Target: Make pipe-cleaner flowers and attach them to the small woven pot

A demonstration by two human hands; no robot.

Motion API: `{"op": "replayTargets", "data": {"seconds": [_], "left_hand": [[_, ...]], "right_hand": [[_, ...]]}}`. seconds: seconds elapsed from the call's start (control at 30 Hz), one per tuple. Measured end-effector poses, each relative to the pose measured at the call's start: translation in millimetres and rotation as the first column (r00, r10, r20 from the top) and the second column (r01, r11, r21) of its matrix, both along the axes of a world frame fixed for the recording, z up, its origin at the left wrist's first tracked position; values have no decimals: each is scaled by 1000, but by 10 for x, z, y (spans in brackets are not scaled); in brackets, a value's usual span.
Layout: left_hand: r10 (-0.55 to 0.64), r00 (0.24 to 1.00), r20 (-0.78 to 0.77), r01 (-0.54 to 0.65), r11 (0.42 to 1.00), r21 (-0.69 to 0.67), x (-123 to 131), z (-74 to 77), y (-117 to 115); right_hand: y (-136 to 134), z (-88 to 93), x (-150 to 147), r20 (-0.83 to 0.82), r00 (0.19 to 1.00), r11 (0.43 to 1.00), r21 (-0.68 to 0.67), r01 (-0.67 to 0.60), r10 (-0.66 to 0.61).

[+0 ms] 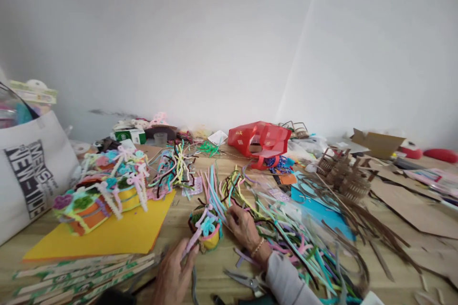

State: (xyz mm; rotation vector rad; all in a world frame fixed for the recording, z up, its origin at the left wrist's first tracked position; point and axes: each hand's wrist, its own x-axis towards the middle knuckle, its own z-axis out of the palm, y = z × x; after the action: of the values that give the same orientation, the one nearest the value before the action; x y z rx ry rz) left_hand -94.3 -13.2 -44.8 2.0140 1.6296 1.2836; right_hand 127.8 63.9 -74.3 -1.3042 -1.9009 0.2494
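My left hand [175, 271] pinches the lower end of a pink pipe cleaner that rises from a small yellow basket [206, 233] decorated with pipe-cleaner flowers. Just right of that basket my right hand [243, 228] rests on the wooden table [179, 221], fingers curled at the edge of a loose pile of coloured pipe cleaners [286, 233]. Whether the right hand holds anything is unclear. A bead bracelet sits on the right wrist.
Finished flower baskets [103, 190] stand on a yellow sheet [118, 236] at left, beside a white tote bag [32, 171]. Pliers [246, 280] lie near my right wrist. A red bag [261, 140], small cardboard baskets [343, 171], blue paper and cardboard strips fill the right.
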Motion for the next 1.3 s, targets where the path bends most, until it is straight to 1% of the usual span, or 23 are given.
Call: {"op": "replayTargets", "data": {"seconds": [0.13,0.23,0.27,0.33,0.4,0.47,0.5,0.57,0.63,0.77,0.87,1.0,1.1,1.17,1.3], "left_hand": [[-14,999,35,14,1000,-3,-30,-40,26],[3,998,67,-1,1000,-26,-80,-111,57],[-12,996,88,16,999,-47,-92,-134,66],[-30,984,175,43,997,-71,-90,-165,72],[-22,959,282,44,996,-72,-57,-163,55],[35,927,374,-16,998,-56,-15,-130,20],[64,917,393,-53,998,-39,0,-107,-1],[85,940,329,-88,996,-8,7,-59,-42],[51,973,225,-53,999,3,-8,-18,-77],[66,994,82,-75,991,107,-34,40,-130],[81,996,49,-89,972,216,-26,70,-149],[91,995,44,-101,927,361,-28,100,-137],[72,997,40,-82,905,418,-42,126,-125],[44,999,9,-43,892,450,-43,151,-127],[-19,998,-57,43,892,450,5,217,-155]], "right_hand": [[8,8,-13,-39,999,1000,28,1,0],[8,22,-18,-70,998,999,37,12,-10],[9,26,-18,-79,997,999,37,15,-12],[17,29,-16,-96,995,999,35,18,-14],[27,29,-12,-115,993,999,30,23,-19],[38,29,-11,-137,990,999,22,32,-29],[42,29,-12,-148,988,999,15,36,-34],[47,31,-16,-171,985,1000,-1,32,-31],[46,34,-17,-193,981,1000,-12,17,-19],[47,34,9,-230,973,1000,-20,-23,18],[71,20,48,-269,963,1000,-7,-20,18],[131,-15,102,-321,947,1000,16,18,-12],[157,-31,131,-345,938,999,25,32,-21],[152,-31,137,-355,935,999,31,39,-25],[110,-10,130,-348,937,999,37,33,-18]]}}
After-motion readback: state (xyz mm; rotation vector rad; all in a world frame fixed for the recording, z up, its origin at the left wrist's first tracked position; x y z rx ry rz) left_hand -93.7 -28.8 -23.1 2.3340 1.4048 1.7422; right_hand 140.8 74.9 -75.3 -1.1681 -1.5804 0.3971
